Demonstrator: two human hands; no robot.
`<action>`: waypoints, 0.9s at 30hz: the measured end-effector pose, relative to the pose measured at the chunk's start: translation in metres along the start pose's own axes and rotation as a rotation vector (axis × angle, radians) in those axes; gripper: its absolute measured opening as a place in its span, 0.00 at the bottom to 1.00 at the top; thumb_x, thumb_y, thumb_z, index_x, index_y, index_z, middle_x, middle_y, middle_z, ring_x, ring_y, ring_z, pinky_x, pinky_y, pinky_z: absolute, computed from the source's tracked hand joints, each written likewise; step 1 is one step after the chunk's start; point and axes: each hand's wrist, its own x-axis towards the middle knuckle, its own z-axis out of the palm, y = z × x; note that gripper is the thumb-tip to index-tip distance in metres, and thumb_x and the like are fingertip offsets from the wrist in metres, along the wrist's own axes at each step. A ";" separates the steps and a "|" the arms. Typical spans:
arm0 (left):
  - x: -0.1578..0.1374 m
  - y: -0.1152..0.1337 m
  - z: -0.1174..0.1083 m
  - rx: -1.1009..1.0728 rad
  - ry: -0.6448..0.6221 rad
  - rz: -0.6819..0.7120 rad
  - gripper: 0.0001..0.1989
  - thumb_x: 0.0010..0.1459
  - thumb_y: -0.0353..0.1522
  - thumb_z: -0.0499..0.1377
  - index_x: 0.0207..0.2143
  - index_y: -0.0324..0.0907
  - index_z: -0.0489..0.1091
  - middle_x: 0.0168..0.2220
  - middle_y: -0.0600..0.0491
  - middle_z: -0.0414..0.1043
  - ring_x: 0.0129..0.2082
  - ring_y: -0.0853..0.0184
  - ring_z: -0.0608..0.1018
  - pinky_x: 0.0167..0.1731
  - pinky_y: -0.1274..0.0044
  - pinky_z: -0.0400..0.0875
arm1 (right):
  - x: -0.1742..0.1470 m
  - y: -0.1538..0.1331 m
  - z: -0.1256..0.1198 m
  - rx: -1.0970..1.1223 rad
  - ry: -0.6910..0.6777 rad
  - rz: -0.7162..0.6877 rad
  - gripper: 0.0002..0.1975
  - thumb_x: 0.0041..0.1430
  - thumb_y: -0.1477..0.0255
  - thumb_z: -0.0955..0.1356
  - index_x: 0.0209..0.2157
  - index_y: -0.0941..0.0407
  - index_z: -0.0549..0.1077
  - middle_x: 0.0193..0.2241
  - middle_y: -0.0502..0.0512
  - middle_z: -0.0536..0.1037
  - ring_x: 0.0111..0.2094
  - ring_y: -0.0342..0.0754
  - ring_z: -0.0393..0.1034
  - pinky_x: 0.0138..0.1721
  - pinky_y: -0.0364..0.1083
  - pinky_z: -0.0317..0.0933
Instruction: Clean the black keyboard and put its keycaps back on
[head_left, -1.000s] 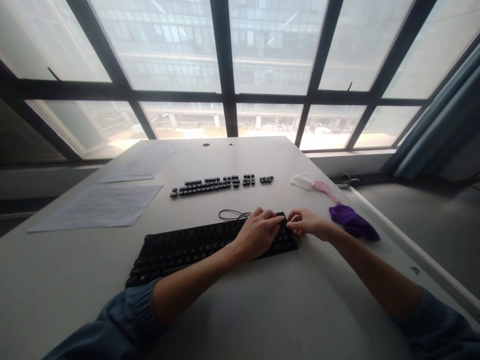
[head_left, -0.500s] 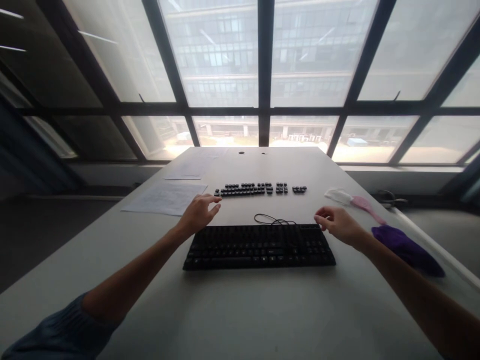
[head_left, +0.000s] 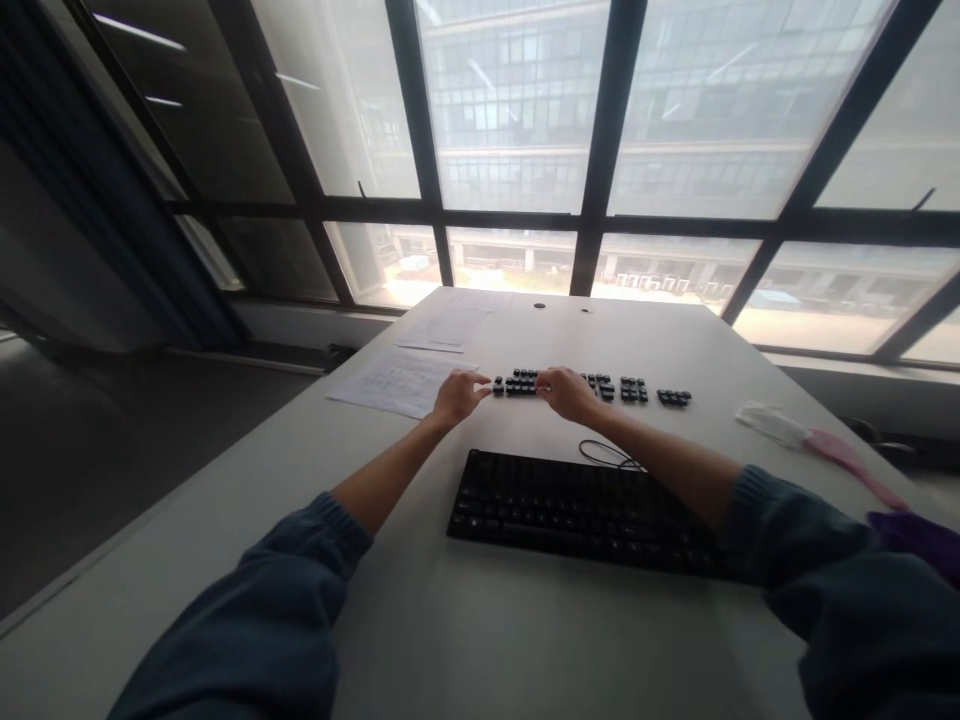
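Small black keycaps (head_left: 521, 385) stand in rows on the white table, sorted into groups. My left hand (head_left: 457, 398) is at the left end of these rows, thumb and index finger apart beside the outermost keycaps, holding nothing that shows. Over the middle of the rows is my right hand (head_left: 568, 394), its fingers bent downward and slightly apart at the keycaps, hiding some of them. Nearer to me lies a black keyboard (head_left: 555, 505), its right part covered by my right forearm and sleeve.
A thin black cable (head_left: 600, 455) loops behind the keyboard. Paper sheets (head_left: 390, 382) lie on the left of the white table (head_left: 540, 640). At the right are a white and pink item (head_left: 836, 450) and a purple cloth-like thing (head_left: 919, 540). Windows (head_left: 517, 110) rise beyond the table.
My right hand has left the keyboard's right end and reached forward and left to the keycaps. My left hand has moved forward to their left end. The view has turned left.
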 end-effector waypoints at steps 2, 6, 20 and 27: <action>0.008 -0.002 0.010 -0.004 0.003 0.019 0.12 0.59 0.35 0.65 0.46 0.44 0.80 0.46 0.49 0.80 0.50 0.58 0.75 0.55 0.69 0.67 | 0.021 -0.006 0.019 -0.019 -0.005 -0.028 0.08 0.62 0.74 0.68 0.40 0.57 0.80 0.41 0.60 0.81 0.46 0.54 0.71 0.45 0.46 0.60; 0.015 -0.007 0.023 -0.028 -0.007 0.061 0.10 0.59 0.35 0.65 0.43 0.45 0.81 0.45 0.49 0.80 0.48 0.58 0.74 0.53 0.69 0.68 | 0.046 -0.012 0.045 -0.066 -0.015 -0.072 0.07 0.63 0.74 0.69 0.40 0.57 0.80 0.41 0.61 0.81 0.48 0.55 0.68 0.47 0.48 0.58; 0.003 -0.016 0.011 -0.175 0.101 0.015 0.06 0.56 0.34 0.67 0.36 0.45 0.83 0.35 0.51 0.82 0.37 0.62 0.77 0.44 0.72 0.70 | 0.046 -0.031 0.055 -0.057 0.057 -0.078 0.07 0.62 0.76 0.69 0.35 0.56 0.81 0.38 0.59 0.82 0.45 0.54 0.69 0.48 0.49 0.58; -0.095 -0.001 -0.058 -0.543 0.025 0.134 0.09 0.56 0.38 0.68 0.39 0.47 0.82 0.37 0.52 0.82 0.35 0.66 0.77 0.33 0.77 0.68 | -0.038 -0.058 0.029 0.527 0.035 -0.095 0.03 0.57 0.72 0.73 0.31 0.56 0.81 0.28 0.51 0.81 0.31 0.45 0.72 0.35 0.43 0.61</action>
